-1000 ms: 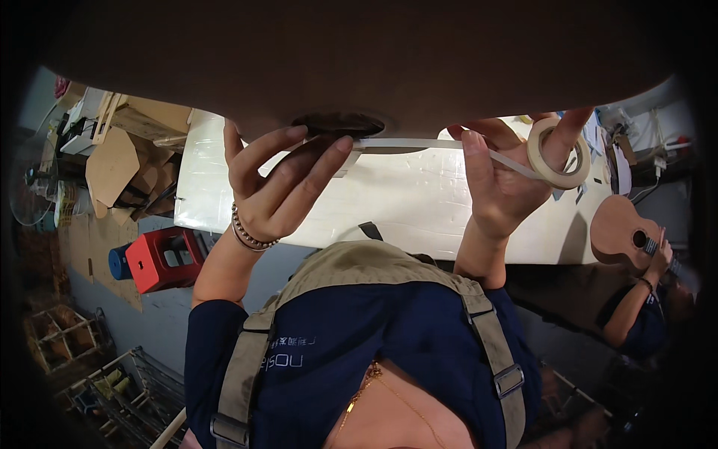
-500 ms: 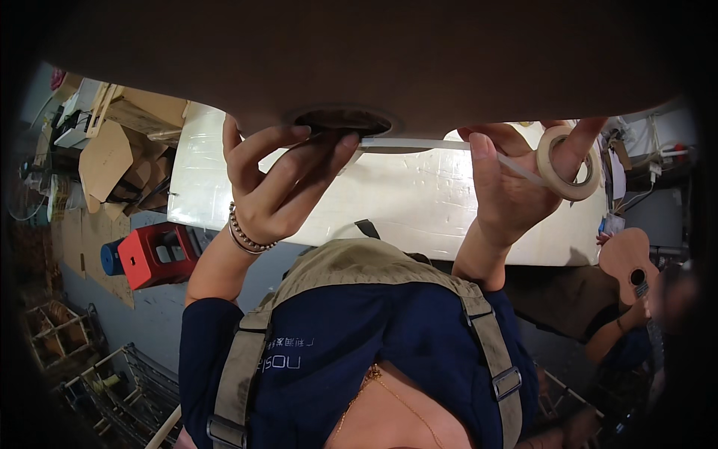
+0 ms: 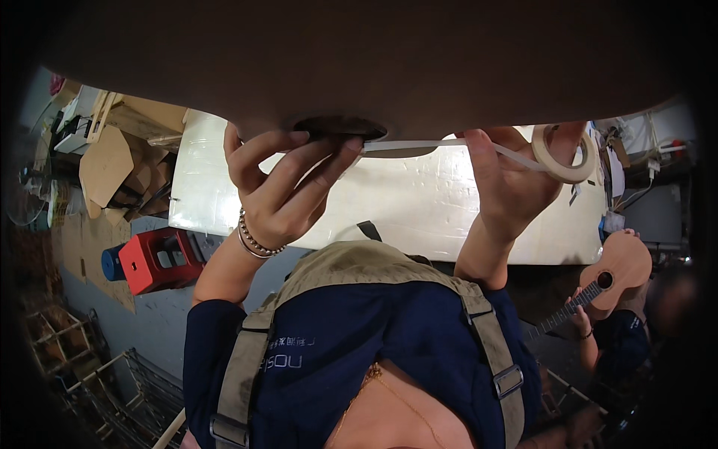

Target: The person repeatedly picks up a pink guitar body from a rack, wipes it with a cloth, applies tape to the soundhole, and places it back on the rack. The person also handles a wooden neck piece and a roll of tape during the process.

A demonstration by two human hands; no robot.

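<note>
In the head view, a roll of pale beige masking tape (image 3: 562,153), a flat ring with a wide round hole, hangs on the fingers of the person's right hand (image 3: 508,183). A thin matte strip of tape (image 3: 419,145) runs taut from the roll leftwards to the fingertips of the left hand (image 3: 280,183), which pinch its free end with the fingers curled close together. The right hand is closed round the roll, its thumb lying against the strip. Both hands are raised against the smooth dark brown curved wooden body (image 3: 359,60) that fills the upper part of the view; the strip lies just below its round sound hole (image 3: 338,126).

A beaded metal bracelet (image 3: 254,241) circles the left wrist. Behind the hands lies a glossy, dimpled cream worktop (image 3: 419,213). Beside its left edge stands a red plastic stool (image 3: 157,258). Off its right corner another person holds a small light wooden ukulele (image 3: 617,266).
</note>
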